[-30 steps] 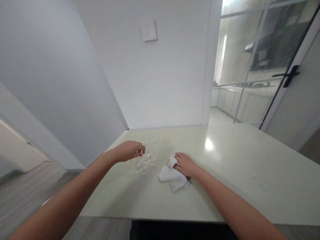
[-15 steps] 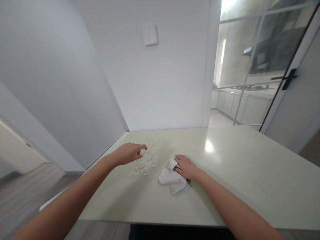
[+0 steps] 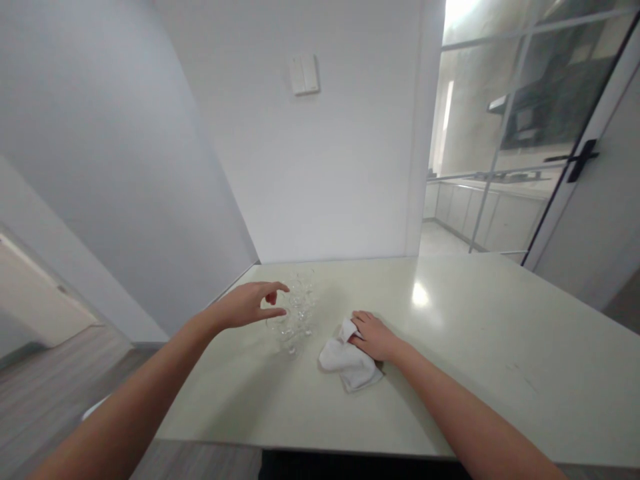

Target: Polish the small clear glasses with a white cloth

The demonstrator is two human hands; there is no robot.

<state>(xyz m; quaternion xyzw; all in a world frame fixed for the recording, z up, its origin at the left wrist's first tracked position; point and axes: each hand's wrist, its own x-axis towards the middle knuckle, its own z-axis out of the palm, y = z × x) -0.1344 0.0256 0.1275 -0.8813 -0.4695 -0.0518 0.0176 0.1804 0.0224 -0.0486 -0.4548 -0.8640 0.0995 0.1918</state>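
Several small clear glasses [image 3: 296, 312] stand in a cluster at the back left of a pale table [image 3: 450, 373]. My left hand [image 3: 247, 303] hovers just left of them, fingers apart and curved toward the nearest glass, holding nothing. A crumpled white cloth [image 3: 347, 359] lies to the right of the glasses. My right hand [image 3: 373, 335] rests on the cloth's upper right part, fingers laid flat on it.
White walls close in behind and to the left of the table, with a light switch [image 3: 304, 73] above. A glass-paned door [image 3: 500, 133] with a black handle [image 3: 577, 160] stands at the right. Grey wood floor [image 3: 45, 393] shows at the left.
My left hand was closed at the near glasses a second ago. It has since let go, opened and drawn slightly up and left. My right hand has stayed on the cloth.
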